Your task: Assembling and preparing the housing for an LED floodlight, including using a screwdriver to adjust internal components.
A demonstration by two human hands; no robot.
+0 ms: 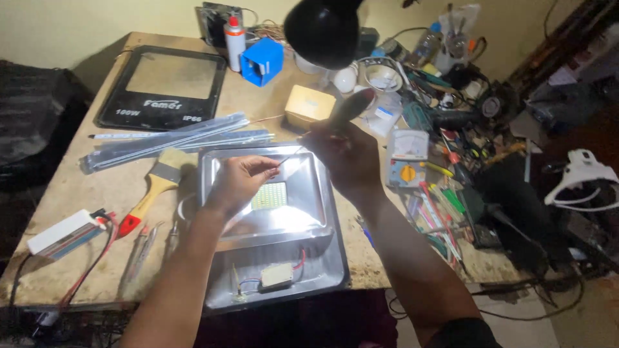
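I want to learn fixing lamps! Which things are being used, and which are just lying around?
In use:
- left hand pinching a thin wire
- right hand gripping a dark handled tool
- shiny silver floodlight housing with its pale LED panel

Lying about:
- wooden paintbrush
- blue plastic box
- black floodlight frame
- white multimeter with orange dial

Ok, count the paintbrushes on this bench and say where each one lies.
1. The paintbrush with a red-tipped wooden handle lies on the table, just left of the floodlight housing. More may be hidden in the tool clutter on the right.

Both hands, left (240, 182) and right (342, 149), pinch a thin wire (288, 156) above the floodlight housing (271, 222).
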